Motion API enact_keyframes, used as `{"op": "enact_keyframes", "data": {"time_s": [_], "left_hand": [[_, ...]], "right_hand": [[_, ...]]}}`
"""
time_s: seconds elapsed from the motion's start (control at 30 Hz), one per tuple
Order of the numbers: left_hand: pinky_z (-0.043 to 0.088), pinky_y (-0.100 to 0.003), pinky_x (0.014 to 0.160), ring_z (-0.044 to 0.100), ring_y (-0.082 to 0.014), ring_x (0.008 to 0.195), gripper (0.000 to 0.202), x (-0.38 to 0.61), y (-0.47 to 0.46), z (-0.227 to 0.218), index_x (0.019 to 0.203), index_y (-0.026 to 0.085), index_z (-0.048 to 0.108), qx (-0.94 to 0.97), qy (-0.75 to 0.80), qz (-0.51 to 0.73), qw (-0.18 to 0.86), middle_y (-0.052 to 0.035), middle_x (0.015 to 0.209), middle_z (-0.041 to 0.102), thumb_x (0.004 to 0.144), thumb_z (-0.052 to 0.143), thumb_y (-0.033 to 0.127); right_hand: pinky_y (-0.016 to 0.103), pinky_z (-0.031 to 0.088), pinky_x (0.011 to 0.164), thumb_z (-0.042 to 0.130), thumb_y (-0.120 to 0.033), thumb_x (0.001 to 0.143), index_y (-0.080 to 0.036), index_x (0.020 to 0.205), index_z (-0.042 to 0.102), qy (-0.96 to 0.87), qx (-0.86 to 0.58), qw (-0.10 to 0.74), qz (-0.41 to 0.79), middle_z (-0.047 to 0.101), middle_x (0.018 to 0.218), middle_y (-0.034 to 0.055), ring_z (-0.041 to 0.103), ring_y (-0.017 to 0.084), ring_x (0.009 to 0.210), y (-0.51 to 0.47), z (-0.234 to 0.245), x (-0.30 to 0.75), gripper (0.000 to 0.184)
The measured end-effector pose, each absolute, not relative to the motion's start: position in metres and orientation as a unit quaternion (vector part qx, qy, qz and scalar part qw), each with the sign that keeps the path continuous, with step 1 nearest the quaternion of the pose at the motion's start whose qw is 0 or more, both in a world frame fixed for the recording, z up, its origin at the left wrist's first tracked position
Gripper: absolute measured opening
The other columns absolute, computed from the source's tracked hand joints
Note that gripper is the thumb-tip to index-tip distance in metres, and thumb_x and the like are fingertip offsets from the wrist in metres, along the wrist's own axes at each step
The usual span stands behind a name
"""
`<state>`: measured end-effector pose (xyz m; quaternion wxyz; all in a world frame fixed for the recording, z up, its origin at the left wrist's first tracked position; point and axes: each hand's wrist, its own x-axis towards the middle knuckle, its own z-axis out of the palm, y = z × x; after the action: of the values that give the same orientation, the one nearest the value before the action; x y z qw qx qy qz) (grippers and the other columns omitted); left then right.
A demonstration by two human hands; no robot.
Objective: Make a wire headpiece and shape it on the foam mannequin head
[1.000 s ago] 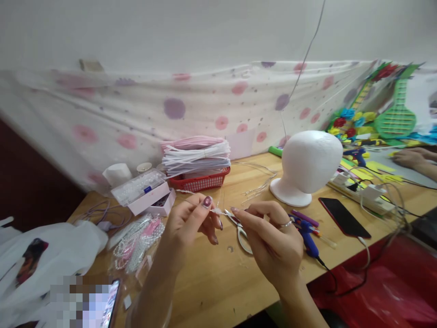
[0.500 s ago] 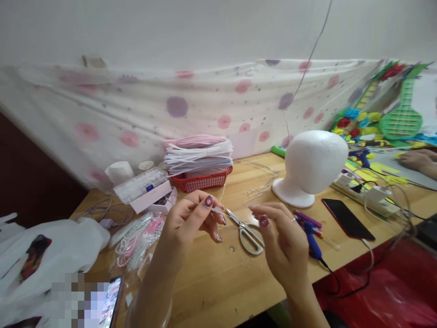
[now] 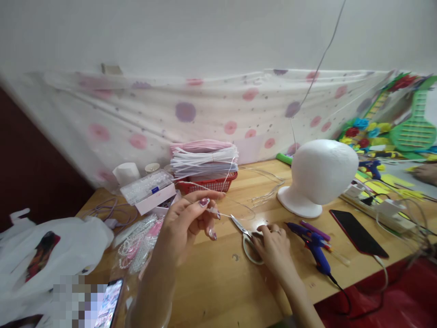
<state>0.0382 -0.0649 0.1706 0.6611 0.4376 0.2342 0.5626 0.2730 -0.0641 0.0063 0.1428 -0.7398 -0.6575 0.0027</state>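
My left hand (image 3: 196,214) is closed in a pinch, raised above the table. Between its fingertips is a thin pale wire (image 3: 224,215) with a small whitish piece on it near the fingers; what that piece is I cannot make out. Loose ends of the wire stick out behind and to the right of the hand. Down on the tabletop, my right hand (image 3: 275,248) has its fingers curled over the handles of a pair of scissors (image 3: 252,253). The scissors' metal blades point up and left, toward the wire. Part of the handles is covered by the fingers.
A white foam head (image 3: 322,175) stands at back right, with a blue glue gun (image 3: 316,248) and black phone (image 3: 358,233) before it. A red basket (image 3: 213,183) of fuzzy stems and a clear bead box (image 3: 146,187) sit behind my left hand. A co-worker's hand (image 3: 426,174) is far right.
My right hand has moved down from beside the left hand onto the scissors' handles. The left hand keeps its pinch on the wire. The view has shifted slightly.
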Motion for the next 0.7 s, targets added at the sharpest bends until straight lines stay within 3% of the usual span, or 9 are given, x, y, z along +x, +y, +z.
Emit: {"op": "enact_keyframes", "data": {"time_s": [0.2,0.37,0.47,0.6,0.7], "left_hand": [[0.047,-0.014,0.040,0.052,-0.0042,0.044,0.022,0.039,-0.063,0.175,0.092,0.013,0.079,0.393,0.197,0.515,0.736,-0.0009,0.067,0.061,0.076,0.072,0.026],[0.042,-0.014,0.041,0.042,-0.0025,0.045,0.028,0.044,-0.063,0.173,0.098,0.009,0.077,0.324,0.162,0.440,0.822,0.0017,0.066,0.054,0.074,0.069,0.020],[0.044,-0.016,0.046,0.047,-0.0043,0.049,0.026,0.049,-0.064,0.168,0.096,0.008,0.076,0.322,0.135,0.407,0.844,0.0000,0.069,0.056,0.076,0.066,0.022],[0.052,-0.021,0.062,0.061,-0.0111,0.064,0.024,0.057,-0.063,0.162,0.092,0.012,0.077,0.385,0.132,0.396,0.823,-0.0057,0.077,0.065,0.082,0.064,0.028],[0.053,-0.023,0.070,0.064,-0.0136,0.072,0.022,0.060,-0.063,0.162,0.091,0.013,0.078,0.427,0.148,0.404,0.796,-0.0072,0.081,0.070,0.083,0.062,0.026]], "right_hand": [[0.031,0.038,0.067,0.054,-0.027,0.091,-0.014,0.095,0.061,-0.661,-0.742,0.099,0.047,0.070,0.085,0.0135,0.066,0.028,0.082,-0.073,0.008,0.264,0.015],[0.030,0.032,0.058,0.051,-0.032,0.088,-0.017,0.074,0.057,-0.635,-0.764,0.064,0.094,0.070,0.077,0.0131,0.066,0.025,0.072,-0.073,0.023,0.265,0.022],[0.029,0.030,0.056,0.051,-0.039,0.084,-0.020,0.063,0.053,-0.613,-0.770,0.069,0.164,0.068,0.070,0.0100,0.063,0.023,0.067,-0.076,0.035,0.279,0.029],[0.026,0.033,0.049,0.053,-0.056,0.078,-0.021,0.064,0.050,-0.544,-0.752,0.150,0.342,0.067,0.065,0.0076,0.061,0.020,0.060,-0.096,0.033,0.317,0.038],[0.026,0.037,0.046,0.062,-0.069,0.067,-0.022,0.067,0.049,-0.455,-0.677,0.318,0.483,0.062,0.059,0.0035,0.056,0.016,0.051,-0.117,0.029,0.343,0.049]]}}
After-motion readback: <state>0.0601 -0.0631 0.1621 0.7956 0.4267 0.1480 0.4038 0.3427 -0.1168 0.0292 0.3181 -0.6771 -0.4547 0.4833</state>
